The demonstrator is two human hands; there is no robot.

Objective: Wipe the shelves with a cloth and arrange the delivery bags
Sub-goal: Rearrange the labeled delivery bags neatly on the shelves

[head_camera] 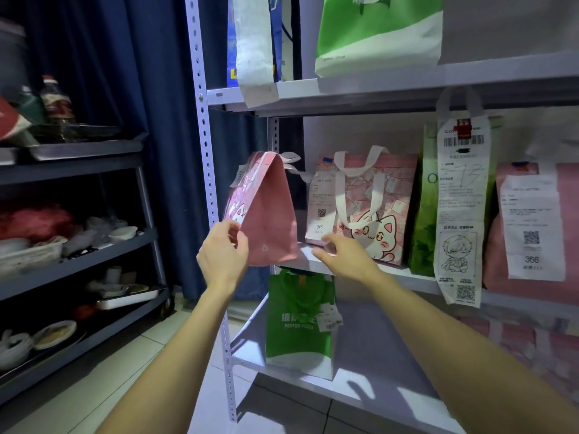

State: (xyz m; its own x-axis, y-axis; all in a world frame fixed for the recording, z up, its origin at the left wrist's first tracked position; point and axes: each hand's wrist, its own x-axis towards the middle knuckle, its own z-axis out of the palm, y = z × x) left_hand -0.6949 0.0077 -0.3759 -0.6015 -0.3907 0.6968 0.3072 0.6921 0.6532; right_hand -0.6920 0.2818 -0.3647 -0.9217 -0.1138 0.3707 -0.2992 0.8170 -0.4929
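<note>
My left hand (224, 253) grips the lower left edge of a pink delivery bag (266, 211), which stands side-on at the left end of the middle shelf (398, 274). My right hand (343, 253) hovers just right of it with fingers loosely curled, in front of a pink cat bag (376, 195) with white handles. Further right stand a green bag (423, 214) with a long receipt (462, 208) and another pink bag (532, 230). No cloth is in view.
A green pizza bag (297, 324) stands on the lower shelf (376, 355). A green-and-white bag (379, 32) and a blue-white bag (253, 42) sit on the top shelf. The perforated white upright (210, 189) borders the shelves. A grey rack (78, 261) with dishes stands left, before a blue curtain.
</note>
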